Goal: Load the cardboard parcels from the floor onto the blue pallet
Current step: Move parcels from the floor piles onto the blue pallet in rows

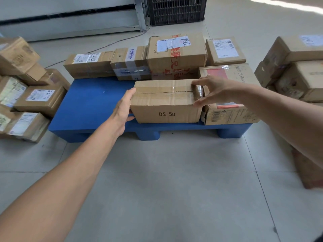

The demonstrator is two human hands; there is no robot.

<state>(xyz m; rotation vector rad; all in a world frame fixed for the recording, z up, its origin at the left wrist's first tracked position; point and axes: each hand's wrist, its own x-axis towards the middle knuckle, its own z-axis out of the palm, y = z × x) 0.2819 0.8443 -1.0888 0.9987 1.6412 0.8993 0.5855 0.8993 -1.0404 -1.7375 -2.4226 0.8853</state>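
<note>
The left hand (124,109) is spread flat against the left end of the box marked DS-5B (166,103), fingers straight and pointing away from the person, thumb low by the box's bottom corner. The right hand (210,92) clasps the other end, with its fingers (196,82) over the top right edge and the thumb against the near right corner, so the box is held between the two hands. The box sits on the blue pallet (90,105), along its near edge.

Just under the right hand, a red-label box (227,114) touches the held box's right end. Past the fingertips of both hands a row stands along the pallet's far side: a long box (87,65), a taped box (130,64) and a tall box with red print (176,58) close behind the held one. A small box (225,51) lies beyond the right hand; I cannot tell whether it is on the pallet.

Left of the left hand a broad stretch of blue pallet top shows, reaching to a left pile of parcels (40,100) on the floor (174,189). Right of the right forearm is a right pile of parcels (297,70).

Both forearms are bare and stretched forward low over the tiles, the left from the lower left, the right from the right edge with its wrist bent inward
</note>
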